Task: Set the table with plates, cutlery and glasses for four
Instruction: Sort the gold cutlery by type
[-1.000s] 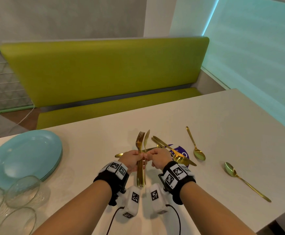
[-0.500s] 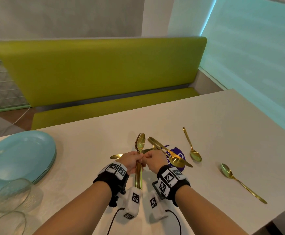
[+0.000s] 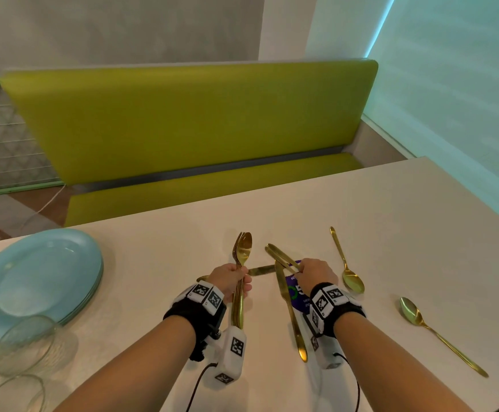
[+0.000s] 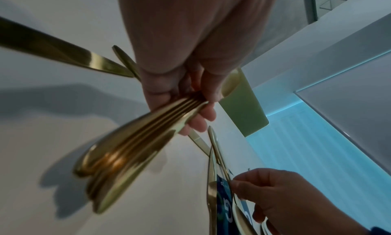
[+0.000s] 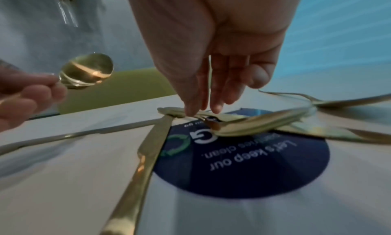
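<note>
My left hand [image 3: 232, 279] grips a bundle of gold forks and a spoon [image 3: 241, 275] upright over the white table [image 3: 391, 218]. The left wrist view shows the fingers curled round the stacked handles [image 4: 131, 146]. My right hand [image 3: 313, 272] reaches down to a small pile of gold knives [image 3: 281, 257] lying on a purple sticker [image 3: 298, 295]. Thumb and forefinger tips [image 5: 215, 108] pinch a knife there. Another knife [image 3: 290, 307] lies lengthwise beside my right wrist. Stacked light-blue plates [image 3: 34, 278] and clear glasses [image 3: 19, 346] sit at the left.
Two gold spoons [image 3: 348, 272] [image 3: 438, 334] lie apart on the table's right half. A further knife [image 3: 261, 269] lies crosswise between my hands. A green bench [image 3: 183, 123] runs along the table's far side, and a pale wall stands on the right.
My hands have parted. The right hand let go of the bundle and moved right onto the knife pile; the left keeps the bundle. A knife now lies beside my right wrist.
</note>
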